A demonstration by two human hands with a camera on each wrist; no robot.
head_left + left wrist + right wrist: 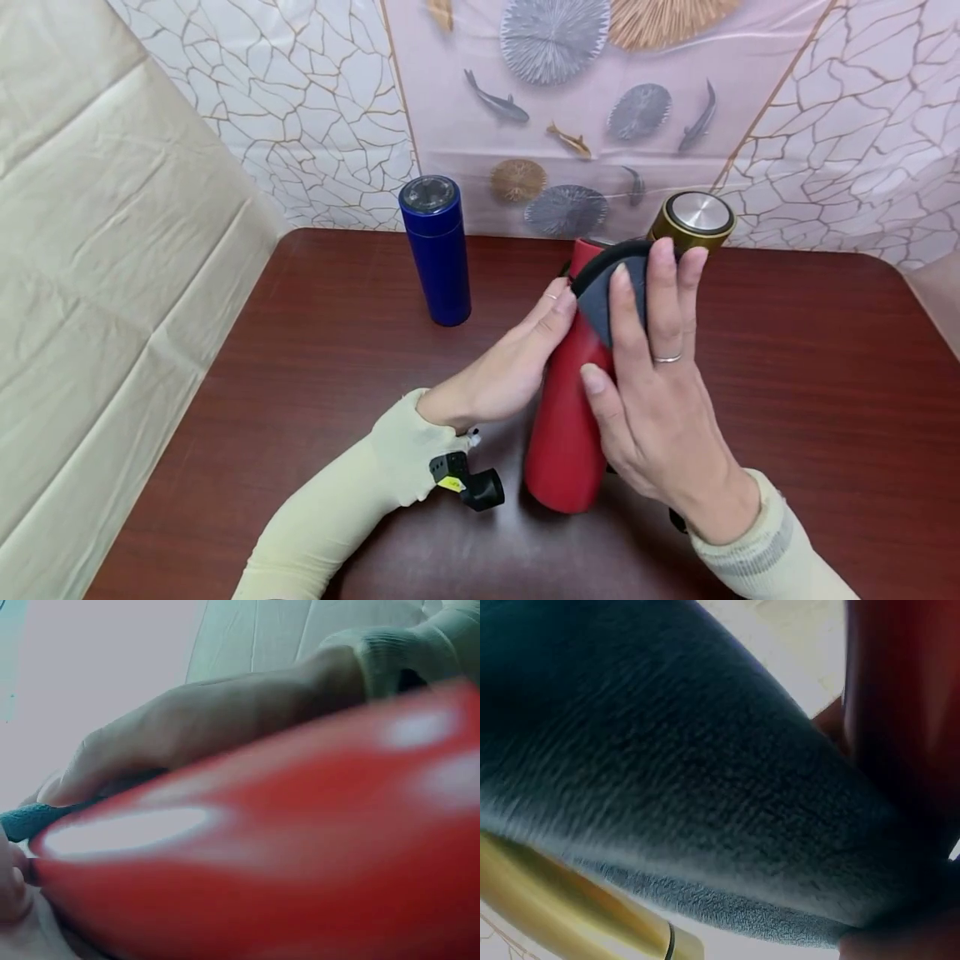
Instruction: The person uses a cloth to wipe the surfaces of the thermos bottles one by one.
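We see a patterned backdrop (637, 158) with fish and round leaf shapes behind a dark red-brown surface (315, 375), and a cream sheet (97, 250) off to the left of the fingers. On the right hand (667, 408), we find the fingers nearly straight and slightly spread, pressing a dark blue-grey cloth (596, 304) to the upper part of a red bottle (566, 433). The left hand (502, 375) grips that bottle near its top, thumb by the cloth's edge, the other fingers mostly hidden from us. The bottle runs down between both hands toward us; we cannot tell whether its base touches the surface. Just beyond the right fingertips we see a gold bottle (699, 214) with a silvery lid. Farther out, beyond the left fingers and to their left, a blue bottle (442, 275) stands upright. Behind the left fingers, at the wrist, we notice a small black camera (483, 490).
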